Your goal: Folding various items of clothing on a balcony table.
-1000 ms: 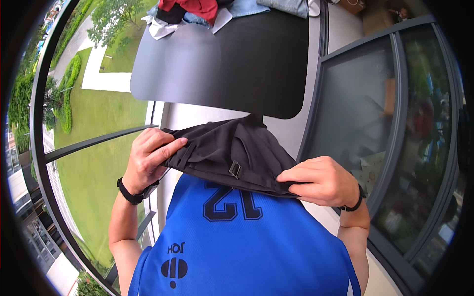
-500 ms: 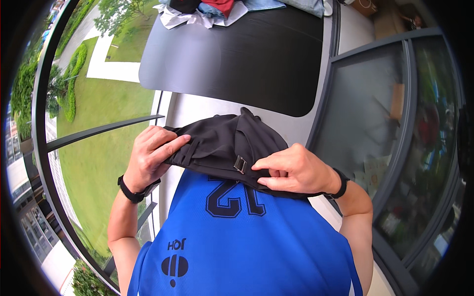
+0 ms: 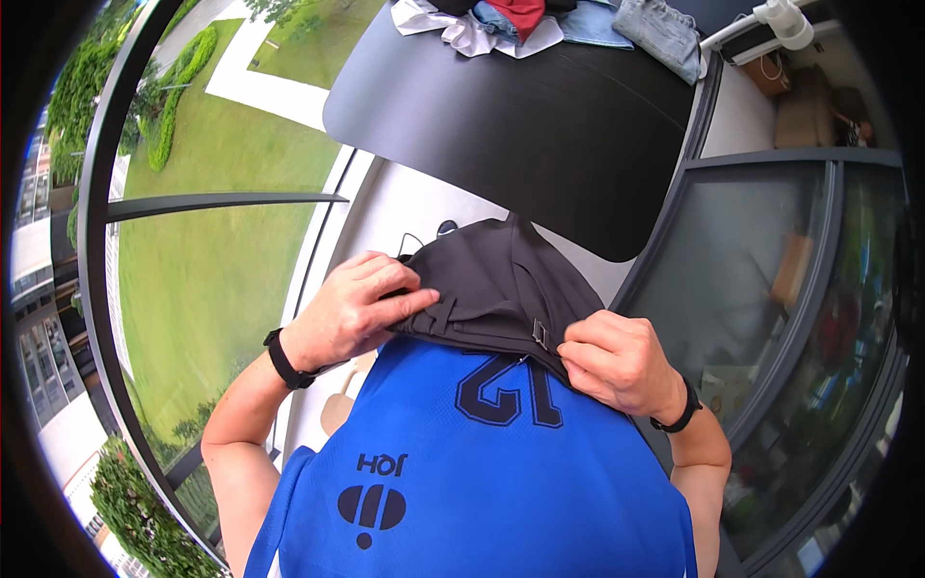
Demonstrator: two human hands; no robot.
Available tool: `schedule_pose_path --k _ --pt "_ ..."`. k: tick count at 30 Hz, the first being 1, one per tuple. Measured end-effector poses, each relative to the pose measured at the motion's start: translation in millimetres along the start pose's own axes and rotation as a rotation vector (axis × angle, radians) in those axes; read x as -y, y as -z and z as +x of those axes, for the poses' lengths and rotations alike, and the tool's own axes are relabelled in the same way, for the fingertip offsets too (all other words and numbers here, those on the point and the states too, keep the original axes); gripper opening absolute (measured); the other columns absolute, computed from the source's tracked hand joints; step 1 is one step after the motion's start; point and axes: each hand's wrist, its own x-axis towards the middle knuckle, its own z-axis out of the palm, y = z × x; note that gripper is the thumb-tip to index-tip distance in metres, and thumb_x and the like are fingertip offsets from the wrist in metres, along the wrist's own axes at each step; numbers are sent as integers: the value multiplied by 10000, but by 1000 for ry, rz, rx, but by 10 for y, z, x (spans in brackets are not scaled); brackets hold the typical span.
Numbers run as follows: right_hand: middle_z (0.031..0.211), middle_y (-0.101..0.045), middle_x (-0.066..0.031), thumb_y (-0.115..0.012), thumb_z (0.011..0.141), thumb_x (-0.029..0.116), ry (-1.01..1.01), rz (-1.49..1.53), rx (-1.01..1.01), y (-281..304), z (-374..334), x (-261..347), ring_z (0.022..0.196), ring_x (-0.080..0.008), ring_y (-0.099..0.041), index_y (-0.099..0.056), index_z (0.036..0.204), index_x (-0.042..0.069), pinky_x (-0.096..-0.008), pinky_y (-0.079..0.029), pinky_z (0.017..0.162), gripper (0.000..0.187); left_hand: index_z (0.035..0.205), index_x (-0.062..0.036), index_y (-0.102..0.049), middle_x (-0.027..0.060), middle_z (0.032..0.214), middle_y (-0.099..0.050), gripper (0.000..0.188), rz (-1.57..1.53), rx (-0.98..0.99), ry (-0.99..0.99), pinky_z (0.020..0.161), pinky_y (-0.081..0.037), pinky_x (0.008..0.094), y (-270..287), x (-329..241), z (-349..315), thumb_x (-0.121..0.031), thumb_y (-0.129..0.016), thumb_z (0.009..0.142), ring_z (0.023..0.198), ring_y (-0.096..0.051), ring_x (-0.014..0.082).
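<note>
Dark pants (image 3: 487, 265) hang in front of my blue jersey (image 3: 462, 462), held up by the waistband. My left hand (image 3: 356, 313) is closed on the left end of the waistband, with its fingers over the cloth and the index finger stretched along it. At the other end, my right hand (image 3: 621, 361) pinches the waistband edge just beside a small metal buckle (image 3: 540, 332). Between the hands the band runs slightly slack, and the cloth drops away in folds. The lower part of the pants is hidden from sight.
A black table (image 3: 520, 125) stands ahead, with crumpled white, red and denim clothes (image 3: 491, 27) and folded light jeans (image 3: 660, 37) at its far side. Tall windows with a dark rail (image 3: 222, 205) line the left. A framed glass door (image 3: 742, 289) is at the right.
The view has shifted, so the table appears turned. Both hands still hold the waistband; the right fingers have closed in more tightly by the buckle, and the pants hang smoother.
</note>
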Motion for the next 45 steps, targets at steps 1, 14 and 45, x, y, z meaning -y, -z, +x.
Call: schedule_pose_path --k 1,14,45 --pt "809 -654 -66 -755 757 21 -8 31 -34 -7 4 -10 648 -250 -652 -681 934 12 -358 -528 549 192 1216 -23 -703 100 892 -635 510 -59 17 37 815 -520 395 8 -37 -46 -39 -744 708 863 -633 279" --pt "783 -623 -104 -746 817 44 -111 158 151 94 150 -99 608 -273 -616 -648 1259 -16 -369 -496 543 457 1028 17 -707 100 878 -715 179 -670 96 404 654 -555 307 -158 6 82 -47 -726 863 748 -711 191" --pt "832 -722 -171 -687 868 -27 -351 201 41 674 149 -239 702 -324 -703 -712 1071 -25 -363 -536 630 205 1101 -5 -625 187 811 -655 359 -311 183 286 691 -510 445 190 157 579 39 -597 746 788 -665 387"
